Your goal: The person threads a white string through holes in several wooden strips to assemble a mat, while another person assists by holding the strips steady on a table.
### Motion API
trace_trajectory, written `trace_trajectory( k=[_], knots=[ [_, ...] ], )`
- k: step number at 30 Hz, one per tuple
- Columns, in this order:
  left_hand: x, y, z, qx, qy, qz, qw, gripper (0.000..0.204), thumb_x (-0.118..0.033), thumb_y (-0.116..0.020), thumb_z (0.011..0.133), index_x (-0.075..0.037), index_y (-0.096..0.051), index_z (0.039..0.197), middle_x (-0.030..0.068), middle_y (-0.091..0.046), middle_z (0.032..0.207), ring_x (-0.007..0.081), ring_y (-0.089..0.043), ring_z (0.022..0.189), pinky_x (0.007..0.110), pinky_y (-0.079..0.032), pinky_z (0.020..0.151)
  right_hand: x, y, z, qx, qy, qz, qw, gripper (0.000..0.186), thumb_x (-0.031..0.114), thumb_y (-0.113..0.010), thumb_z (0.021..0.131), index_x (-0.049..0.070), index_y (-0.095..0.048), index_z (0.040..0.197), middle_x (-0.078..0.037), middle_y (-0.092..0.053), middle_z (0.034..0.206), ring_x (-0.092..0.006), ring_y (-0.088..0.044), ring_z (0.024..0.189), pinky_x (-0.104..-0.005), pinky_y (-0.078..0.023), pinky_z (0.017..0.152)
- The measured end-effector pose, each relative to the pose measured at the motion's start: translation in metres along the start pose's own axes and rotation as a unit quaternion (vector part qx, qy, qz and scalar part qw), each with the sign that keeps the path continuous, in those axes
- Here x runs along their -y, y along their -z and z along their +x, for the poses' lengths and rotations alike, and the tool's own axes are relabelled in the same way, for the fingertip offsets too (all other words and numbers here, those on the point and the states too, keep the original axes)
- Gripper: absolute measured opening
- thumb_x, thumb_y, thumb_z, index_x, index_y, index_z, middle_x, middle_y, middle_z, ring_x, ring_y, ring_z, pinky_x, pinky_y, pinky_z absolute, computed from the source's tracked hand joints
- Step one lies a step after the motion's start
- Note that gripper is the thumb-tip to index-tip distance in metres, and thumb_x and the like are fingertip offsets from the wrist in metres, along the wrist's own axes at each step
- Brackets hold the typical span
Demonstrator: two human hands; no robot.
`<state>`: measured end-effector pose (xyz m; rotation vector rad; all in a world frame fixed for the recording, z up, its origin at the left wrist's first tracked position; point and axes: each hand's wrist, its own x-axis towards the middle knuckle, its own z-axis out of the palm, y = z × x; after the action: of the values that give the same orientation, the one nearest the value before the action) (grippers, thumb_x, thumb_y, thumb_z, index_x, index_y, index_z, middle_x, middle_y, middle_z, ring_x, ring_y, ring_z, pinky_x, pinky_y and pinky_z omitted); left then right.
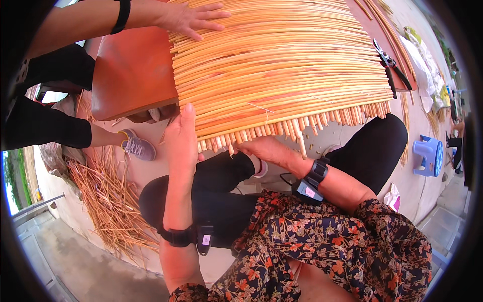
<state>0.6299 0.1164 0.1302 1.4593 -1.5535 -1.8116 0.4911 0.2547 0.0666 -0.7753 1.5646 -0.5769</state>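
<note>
A wide mat of long straw-coloured reed sticks (279, 75) lies over a table, its near edge showing uneven stick ends and short white strands across it. My left hand (181, 138) grips the mat's near left corner, thumb on top and fingers round the edge. My right hand (261, 151) reaches beneath the near edge, beside the protruding ends; its fingertips are hidden there. A co-worker's hand (198, 19) rests spread on the upper left of the mat. Black-handled cutters (395, 68) lie at the mat's right side.
A reddish chair or bench (128, 75) stands left of the mat, near a co-worker's legs and shoe (138, 146). Loose reeds (108, 206) pile on the floor at left. A blue plastic stool (426, 156), white sacks (422, 70) and a small packet (392, 196) are at right.
</note>
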Motion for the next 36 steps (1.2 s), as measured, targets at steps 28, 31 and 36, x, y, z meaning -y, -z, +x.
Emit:
trace_trajectory(
  k=[28,31,36],
  knots=[
    [0.014,0.003,0.000,-0.013,-0.053,-0.033,0.998,0.050,-0.038,-0.043,0.099,0.008,-0.063,0.103,0.0103,-0.065,0.092,0.0125,-0.056,0.084,0.028,-0.045,0.077,-0.046,-0.006,0.013,0.105,0.041,0.370,0.922,0.042,0.015,-0.051,0.096,-0.002,-0.042,0.133,-0.012,-0.050,0.132,-0.0147,-0.051,0.116,-0.0293,-0.039,0.105],
    [0.012,0.003,0.000,0.001,-0.048,-0.061,0.997,0.049,-0.038,-0.043,0.099,0.008,-0.062,0.105,0.0101,-0.064,0.092,0.0116,-0.056,0.085,0.026,-0.045,0.077,-0.060,0.006,-0.008,0.102,-0.015,0.449,0.888,0.043,0.015,-0.052,0.096,-0.003,-0.044,0.134,-0.015,-0.050,0.133,-0.0154,-0.052,0.117,-0.0292,-0.039,0.104],
    [0.009,0.003,-0.001,0.004,-0.060,-0.034,0.998,0.052,-0.042,-0.043,0.098,0.006,-0.058,0.111,0.0100,-0.062,0.092,0.0101,-0.056,0.083,0.025,-0.046,0.071,-0.027,0.007,-0.020,0.119,-0.001,0.388,0.914,0.043,0.016,-0.043,0.098,-0.011,-0.042,0.131,-0.021,-0.048,0.134,-0.0204,-0.050,0.122,-0.0310,-0.037,0.107]
  ],
)
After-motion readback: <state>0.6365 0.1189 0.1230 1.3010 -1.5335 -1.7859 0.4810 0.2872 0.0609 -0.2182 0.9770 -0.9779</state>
